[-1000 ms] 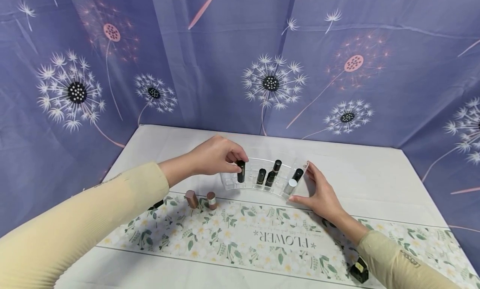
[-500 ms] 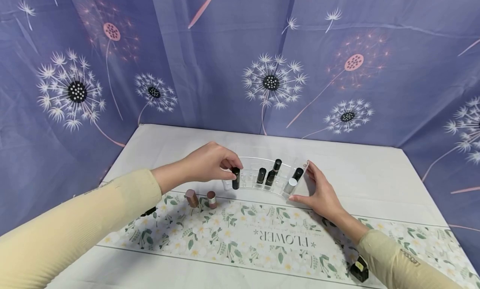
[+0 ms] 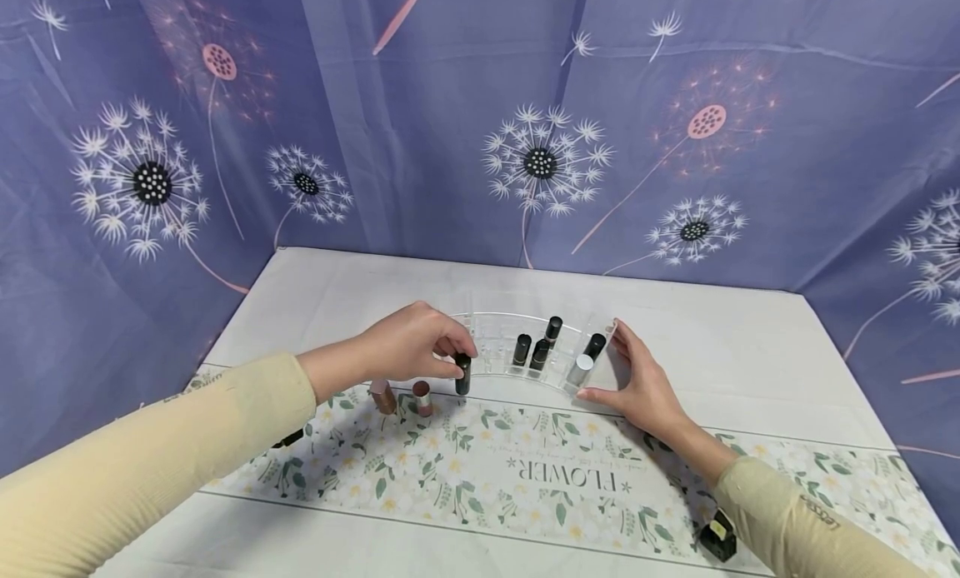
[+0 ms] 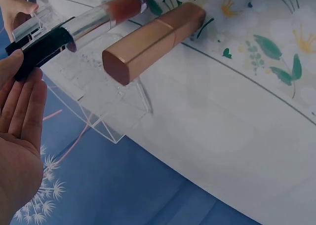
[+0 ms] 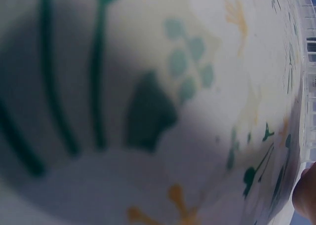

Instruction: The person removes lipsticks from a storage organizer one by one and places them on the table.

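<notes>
My left hand pinches a black lipstick tube between thumb and fingers, just in front of the left end of a clear curved lipstick organizer. In the left wrist view the same black tube lies across the fingertips. At the organizer's right end, my right hand grips the side, thumb in front and fingers behind. Several black tubes stand in the organizer's middle slots. A silver-capped tube and another black one are near its right end.
A copper lipstick and a brown tube with a silver band stand on the floral table runner. By the right sleeve lies a black item with a yellowish patch. A purple dandelion curtain hangs behind the table.
My left hand has carried the black lipstick tube left and toward the front, from over the organizer to before its front edge. The right hand has stayed in place.
</notes>
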`<state>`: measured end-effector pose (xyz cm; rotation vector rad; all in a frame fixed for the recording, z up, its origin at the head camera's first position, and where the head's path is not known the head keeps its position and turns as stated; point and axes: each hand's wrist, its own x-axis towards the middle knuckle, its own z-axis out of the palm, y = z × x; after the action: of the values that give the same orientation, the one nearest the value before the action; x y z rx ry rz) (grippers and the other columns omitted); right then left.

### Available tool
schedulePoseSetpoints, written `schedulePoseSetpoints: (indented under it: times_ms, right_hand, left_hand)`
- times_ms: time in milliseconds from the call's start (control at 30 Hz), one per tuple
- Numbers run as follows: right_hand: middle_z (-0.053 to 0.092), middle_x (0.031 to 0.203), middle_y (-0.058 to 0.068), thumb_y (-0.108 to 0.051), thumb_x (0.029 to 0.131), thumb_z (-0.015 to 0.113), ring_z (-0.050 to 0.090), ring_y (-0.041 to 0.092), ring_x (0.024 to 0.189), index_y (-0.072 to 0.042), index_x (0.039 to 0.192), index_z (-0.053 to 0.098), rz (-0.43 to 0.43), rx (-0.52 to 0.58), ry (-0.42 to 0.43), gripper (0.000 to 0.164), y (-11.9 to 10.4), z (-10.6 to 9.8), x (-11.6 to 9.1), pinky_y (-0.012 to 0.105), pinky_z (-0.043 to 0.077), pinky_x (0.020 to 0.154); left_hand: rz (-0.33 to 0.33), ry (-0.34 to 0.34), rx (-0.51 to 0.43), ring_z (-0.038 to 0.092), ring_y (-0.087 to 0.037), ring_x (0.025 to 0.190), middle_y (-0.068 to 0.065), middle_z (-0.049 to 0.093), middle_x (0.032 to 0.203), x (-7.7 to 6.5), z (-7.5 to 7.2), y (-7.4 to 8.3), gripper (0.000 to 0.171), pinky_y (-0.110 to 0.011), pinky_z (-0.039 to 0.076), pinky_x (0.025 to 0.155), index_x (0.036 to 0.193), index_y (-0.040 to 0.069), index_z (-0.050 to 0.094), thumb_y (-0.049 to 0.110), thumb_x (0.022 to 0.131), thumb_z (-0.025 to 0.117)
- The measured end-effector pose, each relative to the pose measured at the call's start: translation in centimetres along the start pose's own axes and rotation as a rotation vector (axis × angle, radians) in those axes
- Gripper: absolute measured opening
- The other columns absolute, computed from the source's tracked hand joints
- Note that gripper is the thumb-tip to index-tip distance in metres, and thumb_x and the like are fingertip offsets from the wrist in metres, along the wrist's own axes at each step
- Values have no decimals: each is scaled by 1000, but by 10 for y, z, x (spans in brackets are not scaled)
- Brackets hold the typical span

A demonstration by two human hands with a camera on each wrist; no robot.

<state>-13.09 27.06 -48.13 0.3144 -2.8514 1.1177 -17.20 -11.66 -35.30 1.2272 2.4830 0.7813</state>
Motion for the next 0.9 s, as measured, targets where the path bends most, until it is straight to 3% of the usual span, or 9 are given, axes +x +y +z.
schedulePoseSetpoints:
  times_ms: [300,800,900]
  right_hand:
    - [34,168,28,-35,80,97,38,47,152,-5,172,10,4,-3,-1,130,1,1,0,62,35,124]
    - [33,168,28,-33,80,98,38,47,152,-4,172,10,4,-5,-3,130,2,1,1,61,35,124]
    - [33,168,28,-33,80,98,38,47,152,-4,172,10,4,-5,-3,130,2,1,1,61,35,124]
  left_hand:
    - [-28,-17,28,77,-12,97,5,80,109,-4,6,3,23,-22,61,87,114,14,81,13,92,87]
    - [16,-39,73,76,-9,94,4,81,106,0,17,-1,24,-23,61,86,113,10,82,14,90,88]
    - [7,-48,86,75,-5,93,7,80,105,0,18,-1,23,-33,59,99,112,13,82,16,90,89]
